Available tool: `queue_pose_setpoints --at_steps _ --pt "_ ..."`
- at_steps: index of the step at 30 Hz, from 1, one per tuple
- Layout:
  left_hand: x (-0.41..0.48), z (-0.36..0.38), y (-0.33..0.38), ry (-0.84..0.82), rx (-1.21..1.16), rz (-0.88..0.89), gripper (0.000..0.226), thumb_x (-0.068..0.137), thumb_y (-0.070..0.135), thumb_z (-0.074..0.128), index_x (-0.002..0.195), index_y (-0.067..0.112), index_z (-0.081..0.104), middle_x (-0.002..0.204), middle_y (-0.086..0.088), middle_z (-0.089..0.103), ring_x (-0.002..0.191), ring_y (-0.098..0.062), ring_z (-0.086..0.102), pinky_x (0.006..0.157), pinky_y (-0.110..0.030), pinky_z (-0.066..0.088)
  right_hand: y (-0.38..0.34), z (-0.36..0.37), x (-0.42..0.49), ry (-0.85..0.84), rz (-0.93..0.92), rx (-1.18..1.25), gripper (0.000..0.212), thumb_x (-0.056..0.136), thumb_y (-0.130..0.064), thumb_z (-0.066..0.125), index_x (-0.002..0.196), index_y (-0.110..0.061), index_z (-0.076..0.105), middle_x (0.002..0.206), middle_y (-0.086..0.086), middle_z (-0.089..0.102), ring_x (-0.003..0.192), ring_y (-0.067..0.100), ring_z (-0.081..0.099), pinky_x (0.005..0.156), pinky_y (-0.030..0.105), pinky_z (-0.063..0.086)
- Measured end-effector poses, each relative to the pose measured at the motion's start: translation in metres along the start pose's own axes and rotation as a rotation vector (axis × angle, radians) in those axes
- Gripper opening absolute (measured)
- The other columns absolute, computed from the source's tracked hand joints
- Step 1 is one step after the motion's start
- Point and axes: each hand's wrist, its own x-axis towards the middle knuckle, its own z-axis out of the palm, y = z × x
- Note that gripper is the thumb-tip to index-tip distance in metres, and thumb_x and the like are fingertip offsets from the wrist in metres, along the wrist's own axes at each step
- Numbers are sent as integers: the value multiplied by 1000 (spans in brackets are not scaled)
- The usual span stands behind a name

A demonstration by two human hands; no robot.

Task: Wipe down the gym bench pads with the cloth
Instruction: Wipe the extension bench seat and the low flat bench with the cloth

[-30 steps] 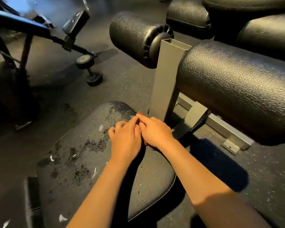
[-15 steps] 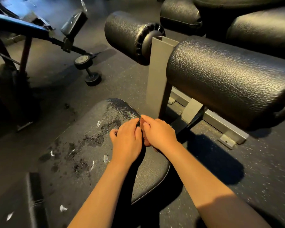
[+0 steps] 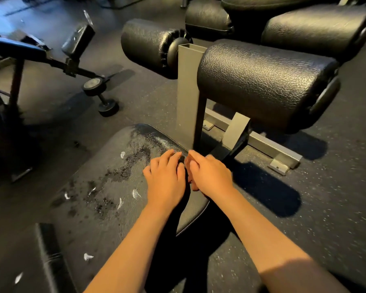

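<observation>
Both hands were found side by side on the far end of the bench (image 3: 106, 208), just short of the grey post (image 3: 188, 92). The left hand (image 3: 167, 178) was laid palm-down with its fingers bent over the pad, and the right hand (image 3: 211, 176) was set against it at the thumb side, fingers curled under. A dark sliver was noted between the two hands, but it could not be established whether this was the cloth or shadow, and the cloth was seen nowhere else in view. It was judged to be bunched beneath the palms, which would account for the hands being pressed together. Whether either hand was gripping anything, or merely bearing down, could not be told. Dark blotches (image 3: 123, 170) and white flecks (image 3: 136, 193) were recorded on the bench to the left of the hands. The hands were therefore judged to have been placed at the end edge so that a pass could be drawn across the soiled area. The near roller (image 3: 262, 81) and far roller (image 3: 144, 47), mounted either side of the post, were seen well apart from the hands and were judged outstanding.
</observation>
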Motion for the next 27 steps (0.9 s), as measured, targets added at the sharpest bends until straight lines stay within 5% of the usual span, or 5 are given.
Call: queue_pose_setpoints --at_steps 8,12,15,19,27 --pt "-30 -8 -3 -42 -220 11 33 102 22 45 132 24 58 132 5 60 120 -16 54 100 -40 38 -6 12 7 29 -77 82 36 104 -36 31 134 -44 49 127 0 55 118 21 49 89 42 51" --pt "-30 -15 -9 -62 -311 13 36 103 18 46 136 15 58 133 -2 61 122 -19 55 106 -44 40 11 29 -28 100 -105 138 41 106 -36 37 146 -38 45 152 -11 35 130 -13 34 102 12 36" --pt "-31 -17 -16 -67 -363 43 36 102 16 45 135 16 58 131 -1 62 122 -17 54 106 -43 40 -2 26 -9 83 -165 -67 46 106 -32 36 153 -31 36 162 -1 27 151 19 16 123 39 15" --pt "-30 -23 -21 -106 -409 68 36 102 14 43 135 18 58 128 1 62 117 -13 53 101 -35 40 -22 24 13 41 -226 -163 50 103 -30 48 152 -29 36 161 -3 27 151 23 14 122 48 17" --pt "-53 -31 -31 -187 -458 70 37 105 20 44 140 17 54 141 0 56 130 -17 49 112 -42 37 -5 35 -70 256 -215 276 36 99 -16 49 129 0 61 137 18 56 126 -4 40 109 11 24"
